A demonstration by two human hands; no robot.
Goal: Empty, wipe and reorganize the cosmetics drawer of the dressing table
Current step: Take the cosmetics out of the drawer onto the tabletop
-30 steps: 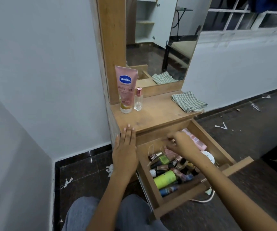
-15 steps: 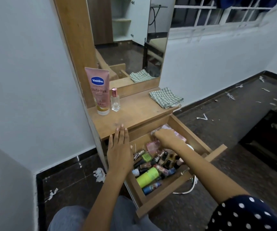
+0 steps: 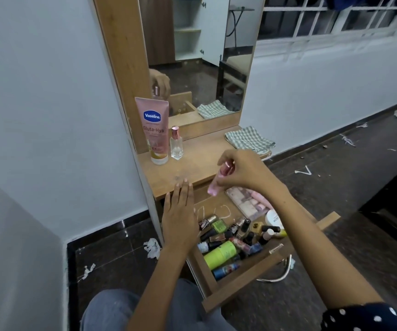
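Note:
The wooden drawer [image 3: 236, 293] of the dressing table stands pulled out and holds several nail polish bottles, a lime green tube [image 3: 220, 255], a blue tube [image 3: 226, 270], a make-up palette [image 3: 247, 201] and a white jar [image 3: 272, 217]. My right hand [image 3: 246, 172] is above the drawer's back, shut on a pink bottle [image 3: 217, 181] that tilts down to the left. My left hand [image 3: 179, 218] lies flat, fingers apart, on the drawer's left wall and the table top's front edge.
On the table top [image 3: 199, 161] stand a pink Vaseline tube [image 3: 155, 130] and a small clear perfume bottle [image 3: 176, 145]; a folded checked cloth [image 3: 248, 139] lies at its right. The mirror rises behind. Paper scraps litter the dark floor.
My right hand has lifted a pink bottle out of the drawer, up toward the table top. My left hand has stayed on the drawer's left edge. The camera has shifted.

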